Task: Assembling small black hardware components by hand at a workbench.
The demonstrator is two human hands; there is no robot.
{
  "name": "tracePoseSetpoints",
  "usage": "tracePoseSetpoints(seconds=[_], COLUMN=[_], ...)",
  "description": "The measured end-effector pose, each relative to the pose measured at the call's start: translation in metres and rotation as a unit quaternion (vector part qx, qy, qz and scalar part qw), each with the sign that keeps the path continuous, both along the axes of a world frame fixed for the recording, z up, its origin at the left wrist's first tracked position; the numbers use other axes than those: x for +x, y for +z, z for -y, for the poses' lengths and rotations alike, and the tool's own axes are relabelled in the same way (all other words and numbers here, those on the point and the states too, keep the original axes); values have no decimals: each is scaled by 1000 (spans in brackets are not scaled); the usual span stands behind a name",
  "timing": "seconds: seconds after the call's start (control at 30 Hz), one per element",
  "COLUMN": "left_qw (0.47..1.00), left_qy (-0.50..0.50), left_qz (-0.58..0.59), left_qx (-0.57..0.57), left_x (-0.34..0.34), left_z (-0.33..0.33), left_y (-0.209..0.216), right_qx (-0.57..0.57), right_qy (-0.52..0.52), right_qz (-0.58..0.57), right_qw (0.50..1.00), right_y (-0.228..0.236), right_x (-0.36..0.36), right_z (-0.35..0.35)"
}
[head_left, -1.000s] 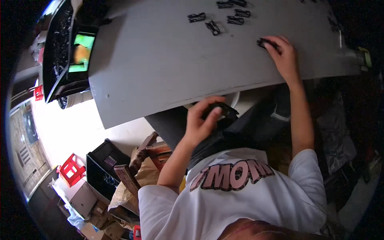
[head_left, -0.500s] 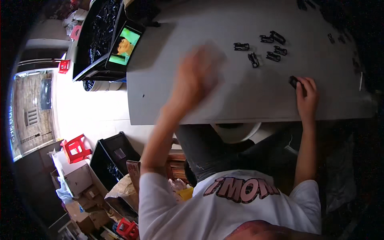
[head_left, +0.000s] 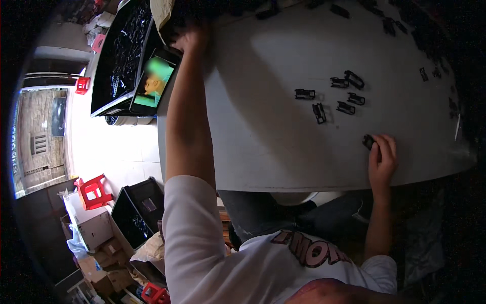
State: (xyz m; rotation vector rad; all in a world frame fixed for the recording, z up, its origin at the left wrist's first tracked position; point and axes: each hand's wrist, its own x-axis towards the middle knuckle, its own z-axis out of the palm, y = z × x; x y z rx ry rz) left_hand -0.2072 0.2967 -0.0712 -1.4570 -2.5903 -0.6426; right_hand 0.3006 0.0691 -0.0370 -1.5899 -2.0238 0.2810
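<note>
At the far left of the table my left hand (head_left: 190,39) reaches into a dark patch beside a cardboard piece; shadow hides most of its fingers and whatever they touch. Near the table's right front, my right hand (head_left: 383,161) pinches a small black plastic part (head_left: 368,142) between thumb and fingers, just above or on the surface. Beyond it lies a loose group of similar black parts, among them one at the left (head_left: 305,94), an upright one (head_left: 319,113) and a tilted one (head_left: 354,79).
The grey-white table (head_left: 263,157) spreads before me. A phone (head_left: 154,83) with a lit screen leans against a black crate (head_left: 124,55) full of black pieces at the left. More dark parts (head_left: 390,25) line the far edge. Red stools (head_left: 94,192) and boxes stand on the floor.
My left hand has swung forward and left from over the table's middle to the far left edge. My right hand keeps its hold on the black part. The view has shifted.
</note>
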Motion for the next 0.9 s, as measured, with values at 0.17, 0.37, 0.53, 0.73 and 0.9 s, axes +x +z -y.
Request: tracePoseSetpoints(seconds=[0.17, 0.37, 0.53, 0.73, 0.9], left_qw=[999, 994, 985, 970, 961], left_qy=[23, -88, -138, -229, -272], left_qz=[14, -66, -80, -37, -5], left_qx=[-41, 9, 68, 77, 54], left_x=[9, 32, 89, 148, 158], left_z=[6, 34, 85, 177, 227], left_y=[8, 7, 22, 44, 49], right_qx=[-46, 1, 36, -23, 5], right_qy=[-18, -10, 24, 3, 25], right_qz=[-24, -2, -12, 39, -30], right_qw=[999, 1000, 999, 999, 999], right_y=[5, -3, 6, 7, 14], right_x=[-5, 0, -10, -9, -47], right_z=[1, -1, 2, 10, 9])
